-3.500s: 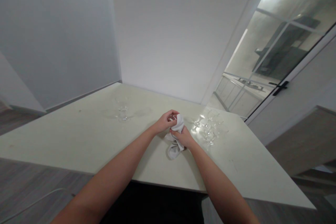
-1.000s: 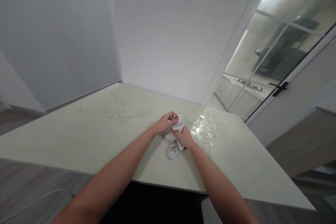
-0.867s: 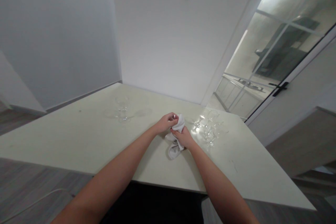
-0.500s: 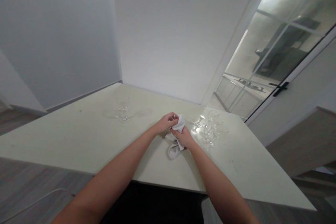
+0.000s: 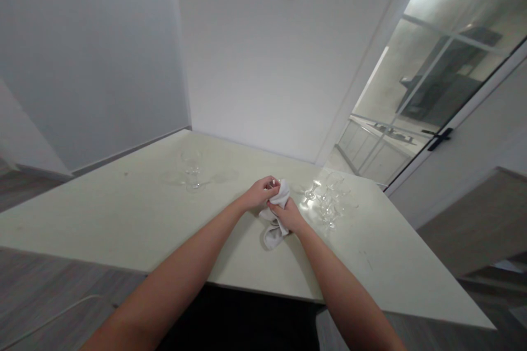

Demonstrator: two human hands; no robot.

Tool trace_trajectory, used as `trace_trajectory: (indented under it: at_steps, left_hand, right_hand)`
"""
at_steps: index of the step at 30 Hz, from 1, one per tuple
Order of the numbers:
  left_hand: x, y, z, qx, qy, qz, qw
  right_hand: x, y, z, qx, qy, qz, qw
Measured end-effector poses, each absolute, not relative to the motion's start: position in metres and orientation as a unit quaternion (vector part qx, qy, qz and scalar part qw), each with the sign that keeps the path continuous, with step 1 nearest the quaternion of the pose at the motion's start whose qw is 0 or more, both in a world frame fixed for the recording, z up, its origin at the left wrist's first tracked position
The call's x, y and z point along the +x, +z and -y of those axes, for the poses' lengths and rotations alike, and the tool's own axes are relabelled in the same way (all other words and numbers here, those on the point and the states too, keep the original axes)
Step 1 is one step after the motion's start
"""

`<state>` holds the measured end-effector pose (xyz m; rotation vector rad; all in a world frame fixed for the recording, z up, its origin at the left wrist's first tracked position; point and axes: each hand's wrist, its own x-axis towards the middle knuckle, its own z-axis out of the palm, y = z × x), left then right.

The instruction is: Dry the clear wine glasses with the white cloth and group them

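Note:
My left hand (image 5: 258, 193) is curled around a small clear glass (image 5: 272, 182), of which only the rim shows above my fingers. My right hand (image 5: 289, 215) grips a white cloth (image 5: 276, 218) and presses it against the glass. The cloth's loose end hangs down to the pale table (image 5: 123, 214). Both hands meet above the middle of the table.
Several clear stemmed glasses (image 5: 327, 197) stand in a cluster just right of my hands. Another clear glass (image 5: 192, 173) stands far left on the table. A glass door with a black handle (image 5: 439, 137) is at the right. The table's near edge runs below my forearms.
Almost nothing differs; my hands stay together at the glass, with only slight shifts of the fingers and the cloth.

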<state>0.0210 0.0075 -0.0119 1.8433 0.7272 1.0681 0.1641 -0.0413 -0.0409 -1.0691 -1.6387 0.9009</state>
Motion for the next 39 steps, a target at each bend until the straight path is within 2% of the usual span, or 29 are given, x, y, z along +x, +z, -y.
trace_trajectory:
  at_steps: [39]
  left_hand:
    - [0.0216, -0.0154, -0.0079, 0.749, 0.428, -0.297, 0.410]
  right_hand:
    - [0.1614, -0.0344, 0.0465, -0.424, 0.367, 0.675, 0.479]
